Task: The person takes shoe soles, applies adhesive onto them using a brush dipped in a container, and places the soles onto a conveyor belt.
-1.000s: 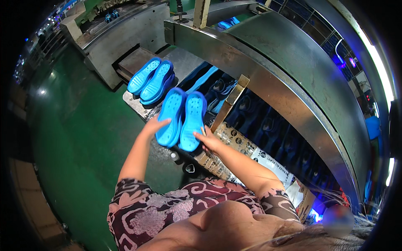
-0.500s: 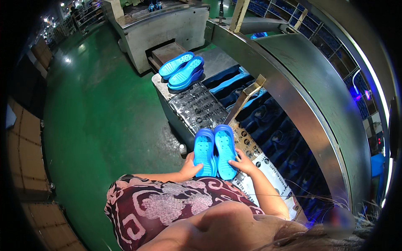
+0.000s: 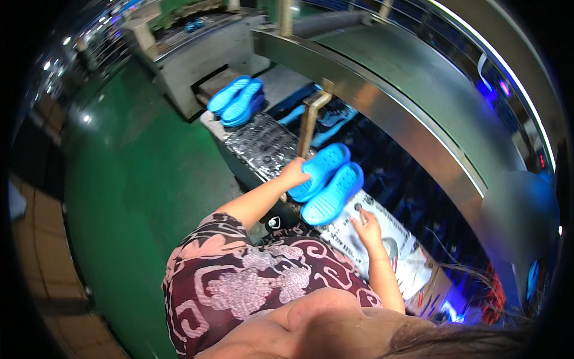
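My left hand (image 3: pixel 294 173) is closed on the outer side of a bright blue foam shoe sole (image 3: pixel 323 169), thumb on top. Beside it lies a matching blue foam shoe sole (image 3: pixel 333 194), tilted the same way. Both are over the ledge along the machine's near side. My right hand (image 3: pixel 366 227) is apart from the soles, just right of them above white printed sheeting (image 3: pixel 342 236). Its fingers are extended and hold nothing visible. Farther along the ledge stands another pair of blue soles (image 3: pixel 241 103), stacked on darker blue ones.
Dark wrapping (image 3: pixel 263 146) covers the middle of the ledge. A metal bracket (image 3: pixel 309 122) rises beside it. To the right, a dark conveyor bed (image 3: pixel 391 161) holds blue pieces under a curved metal guard (image 3: pixel 406 113). Cardboard boxes (image 3: pixel 39 239) stand far left on the green floor (image 3: pixel 131 209).
The soles have moved up and right and tilted, with my left hand on them. My right hand has let go and moved right. My view has shifted a little.
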Action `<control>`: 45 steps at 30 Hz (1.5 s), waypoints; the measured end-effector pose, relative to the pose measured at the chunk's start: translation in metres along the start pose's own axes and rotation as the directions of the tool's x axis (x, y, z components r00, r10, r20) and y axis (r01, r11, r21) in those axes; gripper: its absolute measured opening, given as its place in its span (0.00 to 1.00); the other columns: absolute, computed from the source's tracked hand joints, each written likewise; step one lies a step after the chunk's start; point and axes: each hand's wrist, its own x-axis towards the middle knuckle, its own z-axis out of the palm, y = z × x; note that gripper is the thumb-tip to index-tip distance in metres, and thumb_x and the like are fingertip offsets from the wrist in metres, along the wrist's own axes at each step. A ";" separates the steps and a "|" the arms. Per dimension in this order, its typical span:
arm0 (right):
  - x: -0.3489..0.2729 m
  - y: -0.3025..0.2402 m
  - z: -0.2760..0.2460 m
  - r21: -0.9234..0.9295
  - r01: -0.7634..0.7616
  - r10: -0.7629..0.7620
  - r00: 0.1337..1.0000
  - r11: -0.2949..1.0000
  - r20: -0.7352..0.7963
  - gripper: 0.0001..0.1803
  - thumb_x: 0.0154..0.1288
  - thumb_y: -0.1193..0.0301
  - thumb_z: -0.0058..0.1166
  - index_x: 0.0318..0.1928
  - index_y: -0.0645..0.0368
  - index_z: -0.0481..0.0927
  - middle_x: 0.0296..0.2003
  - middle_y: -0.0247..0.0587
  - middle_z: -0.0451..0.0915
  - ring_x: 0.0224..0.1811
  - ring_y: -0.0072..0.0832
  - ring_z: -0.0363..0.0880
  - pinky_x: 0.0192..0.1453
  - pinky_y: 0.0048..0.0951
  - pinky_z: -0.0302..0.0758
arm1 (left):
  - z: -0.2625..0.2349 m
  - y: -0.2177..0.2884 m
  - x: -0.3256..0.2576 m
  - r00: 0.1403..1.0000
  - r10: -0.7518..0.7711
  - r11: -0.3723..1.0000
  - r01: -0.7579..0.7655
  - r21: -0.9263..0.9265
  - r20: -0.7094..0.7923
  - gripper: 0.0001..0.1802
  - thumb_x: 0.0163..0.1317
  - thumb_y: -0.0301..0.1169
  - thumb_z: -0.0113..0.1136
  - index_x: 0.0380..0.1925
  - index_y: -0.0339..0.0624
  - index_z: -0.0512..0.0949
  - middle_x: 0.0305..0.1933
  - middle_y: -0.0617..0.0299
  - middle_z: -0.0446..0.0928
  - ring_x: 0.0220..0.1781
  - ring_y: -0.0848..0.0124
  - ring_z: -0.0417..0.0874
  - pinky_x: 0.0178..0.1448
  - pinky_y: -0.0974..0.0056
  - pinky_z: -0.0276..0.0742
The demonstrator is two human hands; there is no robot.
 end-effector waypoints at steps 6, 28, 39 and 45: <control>-0.063 0.024 -0.064 0.686 -0.101 0.477 0.790 0.721 -0.385 0.26 0.70 0.54 0.33 0.46 0.62 0.76 0.24 0.34 0.73 0.27 0.18 0.69 0.34 0.19 0.67 | -0.017 0.091 -0.058 0.949 0.311 0.941 -0.315 0.126 0.052 0.26 0.47 0.29 0.58 0.50 0.39 0.70 0.41 0.47 0.74 0.43 0.53 0.77 0.47 0.55 0.72; -0.102 0.112 -0.059 0.473 -0.099 0.384 0.736 0.875 -0.557 0.14 0.62 0.64 0.51 0.29 0.63 0.80 0.22 0.36 0.77 0.25 0.22 0.74 0.31 0.23 0.69 | 0.007 0.101 -0.074 0.670 -0.071 0.435 0.688 -0.581 0.739 0.32 0.48 0.31 0.60 0.54 0.32 0.63 0.46 0.51 0.74 0.42 0.64 0.80 0.41 0.62 0.80; -0.082 0.118 -0.050 0.181 -0.076 0.179 0.725 0.981 -0.666 0.12 0.55 0.66 0.56 0.23 0.62 0.80 0.20 0.45 0.78 0.24 0.39 0.77 0.31 0.31 0.71 | 0.030 0.136 -0.094 0.613 0.015 0.653 0.592 -0.472 0.790 0.33 0.49 0.32 0.61 0.54 0.35 0.59 0.37 0.54 0.74 0.23 0.71 0.77 0.19 0.72 0.73; -0.097 0.105 -0.060 0.429 -0.008 0.326 0.663 0.903 -0.674 0.14 0.58 0.65 0.54 0.22 0.62 0.79 0.20 0.44 0.78 0.24 0.39 0.76 0.31 0.32 0.70 | 0.037 0.144 -0.090 0.745 0.060 0.757 0.399 -0.516 0.664 0.26 0.53 0.28 0.54 0.51 0.35 0.59 0.34 0.53 0.75 0.21 0.70 0.76 0.21 0.71 0.72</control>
